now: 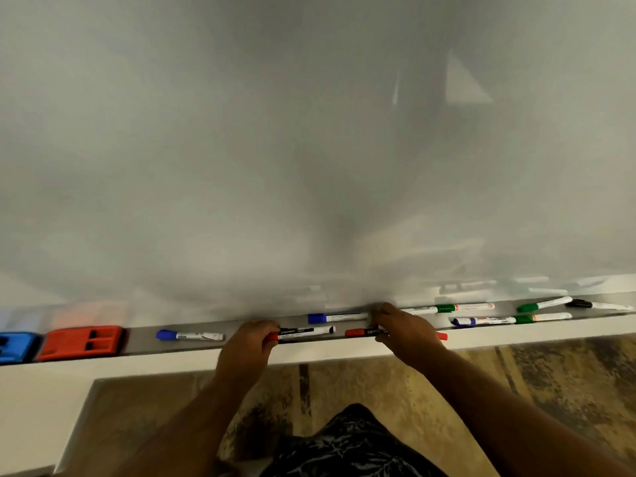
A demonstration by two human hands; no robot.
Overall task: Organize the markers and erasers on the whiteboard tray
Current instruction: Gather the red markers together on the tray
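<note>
the left hand (248, 340) has its fingers (266, 329) curled round the red end of a black-barrelled marker (303, 332) lying on the whiteboard tray (144, 339). the right hand (406, 330) curls its fingers (380, 320) over a red marker (363, 332), likely to line both up. just beyond the right fingers lies a blue marker (335, 317); right of them sit green markers (461, 308). left of the left fingers lie another blue marker (189, 335), a red eraser (82, 342) and a blue eraser (17, 346), apparently already grouped.
</note>
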